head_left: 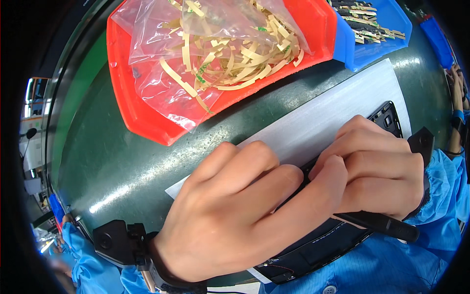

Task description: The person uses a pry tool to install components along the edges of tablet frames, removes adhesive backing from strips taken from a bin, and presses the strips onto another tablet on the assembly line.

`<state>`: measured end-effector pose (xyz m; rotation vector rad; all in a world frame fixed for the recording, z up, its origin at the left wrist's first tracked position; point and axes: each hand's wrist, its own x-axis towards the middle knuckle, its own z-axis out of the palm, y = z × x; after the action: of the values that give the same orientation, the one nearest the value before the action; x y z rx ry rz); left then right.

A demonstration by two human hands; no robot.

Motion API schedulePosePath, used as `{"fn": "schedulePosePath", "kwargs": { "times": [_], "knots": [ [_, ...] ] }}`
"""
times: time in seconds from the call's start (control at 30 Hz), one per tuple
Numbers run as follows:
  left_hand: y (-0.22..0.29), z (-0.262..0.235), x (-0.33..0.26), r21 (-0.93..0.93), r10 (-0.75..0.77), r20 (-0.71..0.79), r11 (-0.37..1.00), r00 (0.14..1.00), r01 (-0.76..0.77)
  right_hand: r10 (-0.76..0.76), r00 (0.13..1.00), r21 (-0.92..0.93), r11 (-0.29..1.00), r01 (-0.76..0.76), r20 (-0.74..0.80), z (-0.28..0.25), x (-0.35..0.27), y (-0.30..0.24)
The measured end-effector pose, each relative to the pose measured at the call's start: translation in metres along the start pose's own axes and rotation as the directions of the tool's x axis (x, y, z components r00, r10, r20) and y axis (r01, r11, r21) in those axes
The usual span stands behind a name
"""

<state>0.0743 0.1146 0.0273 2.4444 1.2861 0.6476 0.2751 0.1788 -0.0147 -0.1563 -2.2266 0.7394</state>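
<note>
A black tablet-like housing (323, 245) with a camera cutout in its far right corner lies on a white sheet (303, 125) in front of me. Both hands meet over its middle and hide much of it. My left hand (225, 210) has its fingers curled down, its thumb reaching across to my right hand's fingers; whatever it grips is hidden. In my right hand (377, 166), closed over the housing's right part, sits a black pen-shaped tool (391, 226), its rear end sticking out at the lower right and its tip out of sight.
Beyond the sheet stands a red bin (147, 115) holding clear plastic bags and cream-coloured adhesive strips (235, 63). A blue bin (355, 56) with black and cream strips adjoins it on the right. Dark green tabletop (117, 157) lies underneath. Another person's arm (458, 98) shows at the far right.
</note>
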Motion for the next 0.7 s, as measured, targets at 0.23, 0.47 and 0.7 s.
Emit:
{"fn": "schedulePosePath", "kwargs": {
  "times": [0.23,0.47,0.7],
  "knots": [
    [0.008,0.004,-0.005,-0.023,-0.11,0.018,0.994,0.994,0.11,0.133,0.986,0.048,0.991,-0.129,-0.102,0.005,0.003,-0.006],
    [-0.01,-0.015,-0.012,-0.176,-0.205,-0.06,0.966,0.977,0.191,0.267,0.962,0.086,0.959,-0.271,0.06,-0.011,0.039,-0.003],
    [-0.041,-0.026,-0.075,-0.15,-0.32,-0.056,0.939,0.946,0.309,0.284,0.956,0.162,0.942,-0.293,0.074,0.043,0.055,0.004]
  ]
}}
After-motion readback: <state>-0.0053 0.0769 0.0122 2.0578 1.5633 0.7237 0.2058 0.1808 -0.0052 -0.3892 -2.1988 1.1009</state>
